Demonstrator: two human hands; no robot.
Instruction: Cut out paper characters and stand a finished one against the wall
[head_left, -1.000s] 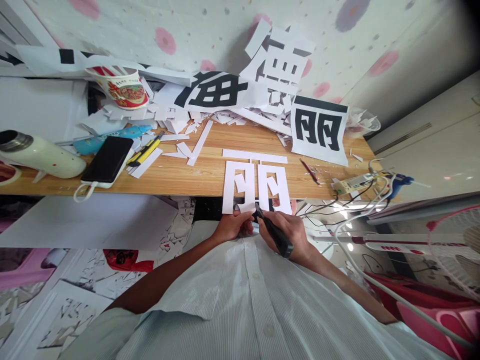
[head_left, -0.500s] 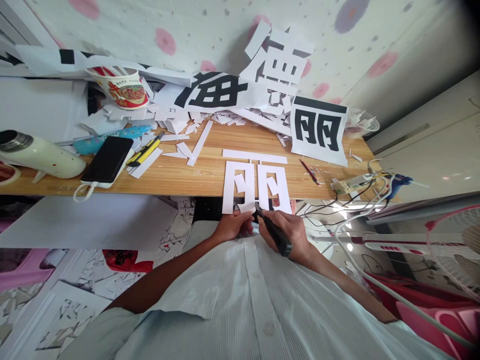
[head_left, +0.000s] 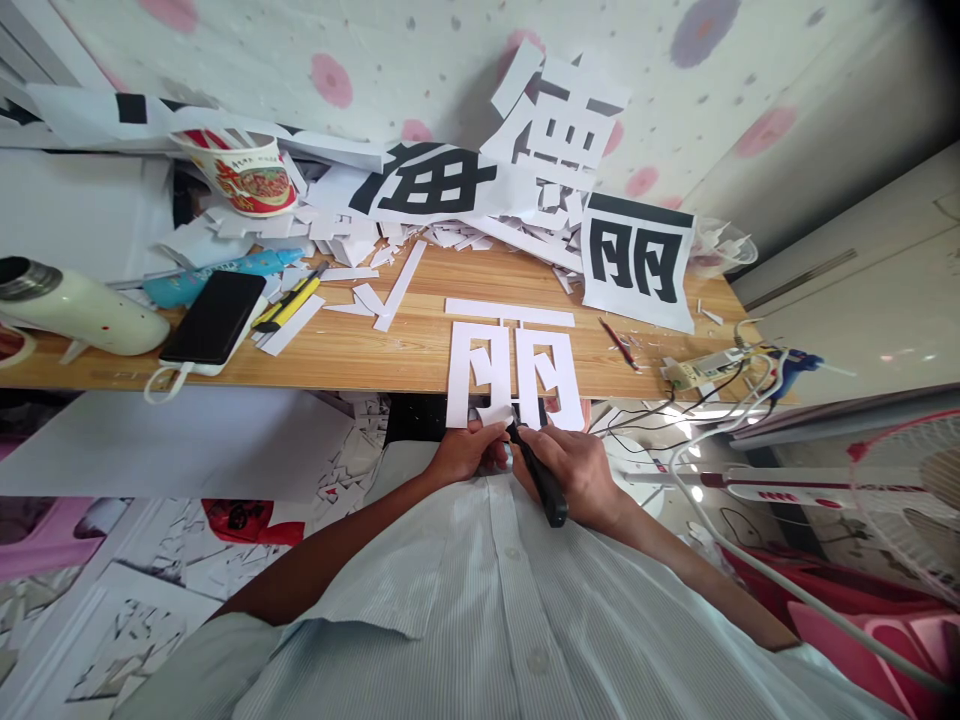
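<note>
A: Nearest the body, what do the hands hold?

B: The right hand [head_left: 574, 470] is clenched around a black craft knife [head_left: 538, 475], its tip touching the near edge of the white cut-out character [head_left: 514, 365]. The left hand [head_left: 465, 455] pinches that same near edge, just beside the knife tip.

A: So which way does the cut-out lie from them?

B: Straight ahead and away from the body. Its near end hangs over the front edge of the table [head_left: 360, 350], where both hands meet it; the rest lies flat on the wood. The knife's long axis slants from the right wrist up and leftward to the paper. Both hands are at the sheet, and the left thumb sits nearest the tip.

A: Room to move?

B: To the left of the cut-out there is bare wood before the loose paper strips [head_left: 390, 285]. To the right, a red pen [head_left: 619, 342] lies near, then a tangle of cables [head_left: 720, 370] at the table's corner.

A: And further back?

B: A phone [head_left: 214, 320] and a yellow cutter [head_left: 289, 302] lie off to the left, well apart. Behind stands a printed sheet with the black character [head_left: 637, 260], and a heap of paper scraps [head_left: 450, 215] lies against the wall, beside a noodle cup [head_left: 247, 175].
</note>
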